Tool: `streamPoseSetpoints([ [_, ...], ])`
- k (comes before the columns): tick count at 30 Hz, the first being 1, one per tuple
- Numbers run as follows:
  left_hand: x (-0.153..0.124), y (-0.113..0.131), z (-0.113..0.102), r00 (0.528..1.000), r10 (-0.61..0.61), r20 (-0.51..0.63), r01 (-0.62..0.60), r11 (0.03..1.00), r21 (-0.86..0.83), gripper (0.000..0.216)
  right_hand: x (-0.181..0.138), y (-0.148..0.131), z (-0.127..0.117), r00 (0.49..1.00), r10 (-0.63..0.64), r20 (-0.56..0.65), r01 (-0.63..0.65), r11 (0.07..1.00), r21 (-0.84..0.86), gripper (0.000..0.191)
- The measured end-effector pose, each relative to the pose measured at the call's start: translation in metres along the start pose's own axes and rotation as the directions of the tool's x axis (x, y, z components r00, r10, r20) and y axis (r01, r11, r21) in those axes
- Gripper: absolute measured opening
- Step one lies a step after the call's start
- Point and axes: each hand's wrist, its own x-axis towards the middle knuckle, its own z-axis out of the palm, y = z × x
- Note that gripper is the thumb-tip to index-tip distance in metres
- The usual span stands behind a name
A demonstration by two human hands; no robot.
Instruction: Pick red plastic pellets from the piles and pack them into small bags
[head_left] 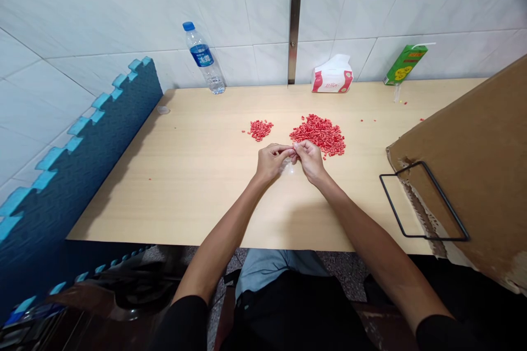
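My left hand (272, 160) and my right hand (308, 158) meet over the middle of the wooden table (197, 175), fingertips pinched together on something small that I cannot make out. Just beyond them lies a large pile of small red pieces (318, 132). A smaller pile of the same red pieces (260, 129) sits to its left. Both hands are closed in a pinch, close to the large pile's near edge.
At the back wall stand a water bottle (202, 57), a tissue pack (332, 74) and a green carton with a straw (405, 64). A blue foam mat (82, 148) leans along the left. A cardboard sheet (473, 164) with a black wire frame (424, 203) covers the right.
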Motion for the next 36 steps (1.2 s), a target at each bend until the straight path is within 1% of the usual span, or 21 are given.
streamPoseSetpoints([
  [8,-0.0011,-0.0013,0.0004,1.000,0.013,-0.007,-0.013,1.000,0.008,0.020,0.0001,0.0012,-0.0001,1.000,-0.010,0.018,0.009,1.000,0.018,0.031],
  [18,-0.0027,-0.0033,0.0019,0.999,0.034,-0.018,-0.034,0.999,0.018,0.020,-0.0003,0.0019,0.0002,1.000,-0.013,-0.004,0.013,1.000,-0.028,0.032],
  [26,-0.0032,-0.0012,0.0018,0.999,0.046,-0.017,-0.046,0.999,0.028,0.020,-0.0012,0.0016,0.0003,1.000,-0.015,0.000,0.015,0.999,-0.030,0.032],
  [36,-0.0039,-0.0007,0.0023,0.999,0.021,-0.024,-0.019,0.998,0.064,0.022,-0.0012,0.0017,0.0009,1.000,-0.007,-0.009,0.006,0.999,-0.054,0.032],
])
